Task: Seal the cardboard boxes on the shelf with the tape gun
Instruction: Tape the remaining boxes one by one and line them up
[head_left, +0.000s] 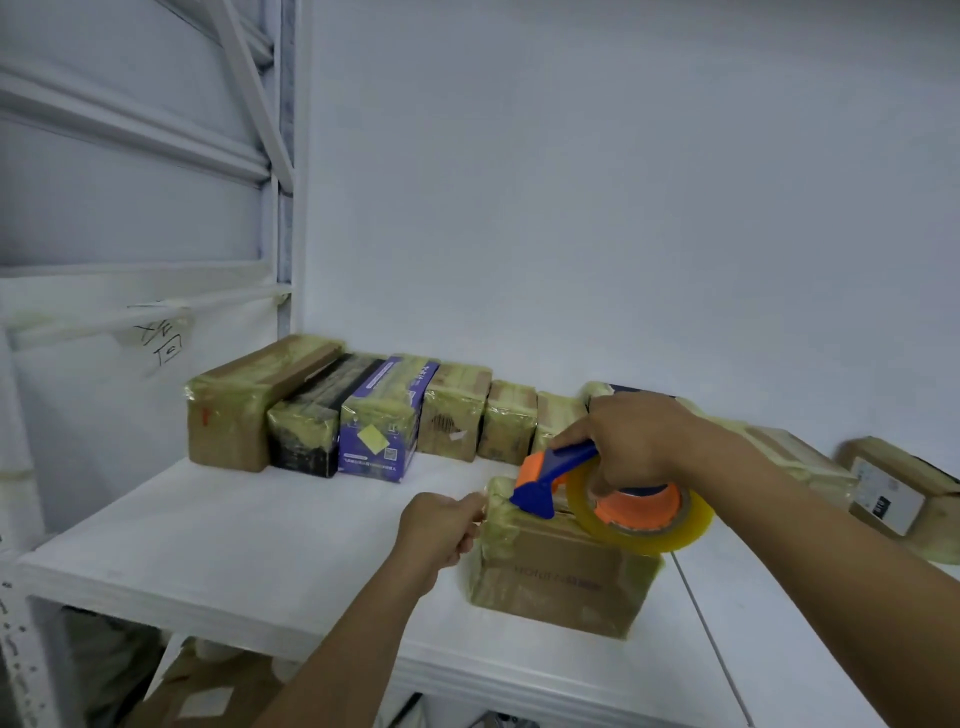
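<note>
Right hand: the right hand (636, 441) reaches in from the right; fingers wrapped round the tape gun (563, 475), holding it on the box top
Left hand: the left hand (439, 525) comes up from below; curled fingers pinch the upper left edge of the cardboard box (561, 577)
Tape gun: blue and orange; yellowish clear roll
Box: brown, glossy with tape; near the front of the white shelf (234, 525); taped boxes (363, 410) line the wall behind

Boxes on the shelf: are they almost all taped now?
Mostly. The back row of boxes already looks taped over. Right now the right hand holds the tape gun on the front box while the left hand pinches tape at its edge. The labelled box at far right may be left; its taping is unclear.
</note>
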